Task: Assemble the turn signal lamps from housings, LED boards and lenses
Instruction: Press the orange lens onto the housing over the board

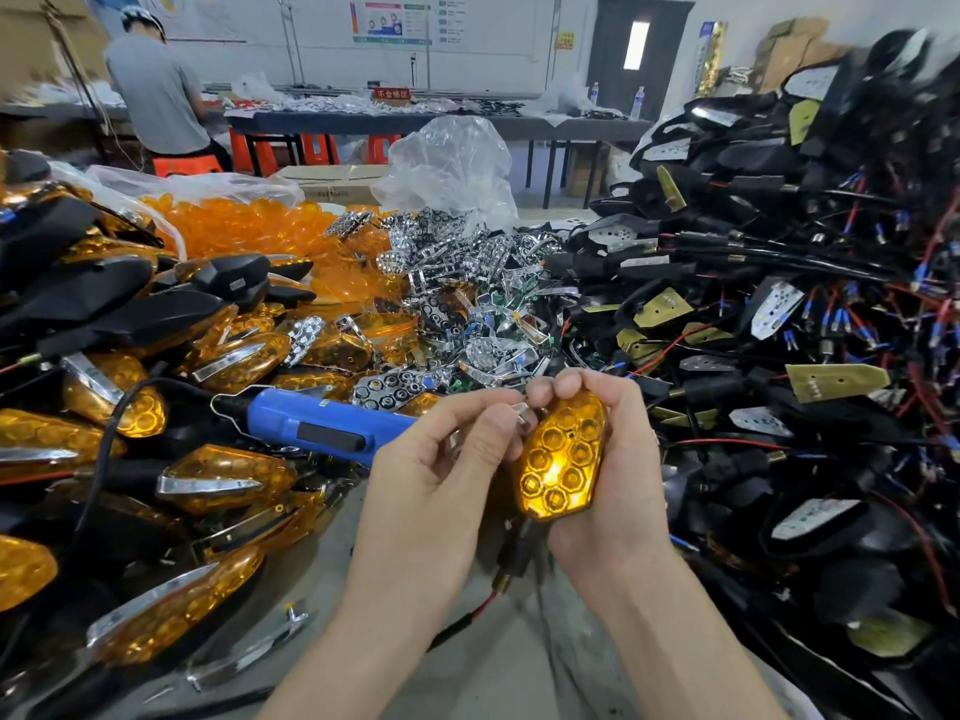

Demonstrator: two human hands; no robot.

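1. We see a glossy amber lamp (561,454). Its lens is moulded in honeycomb cells, and a black stem and red wire hang below it.
2. The right hand (621,480) curls round the lamp. The left hand (431,475) pinches a small chrome piece (522,415) at the lamp's upper left edge.
3. A blue screwdriver (317,426) lies just left of the hands on the grey table (498,667), among heaps of finished lamps (223,478), chrome reflectors (457,298) and wired black housings (779,304). A person (156,90) stands at a far bench.
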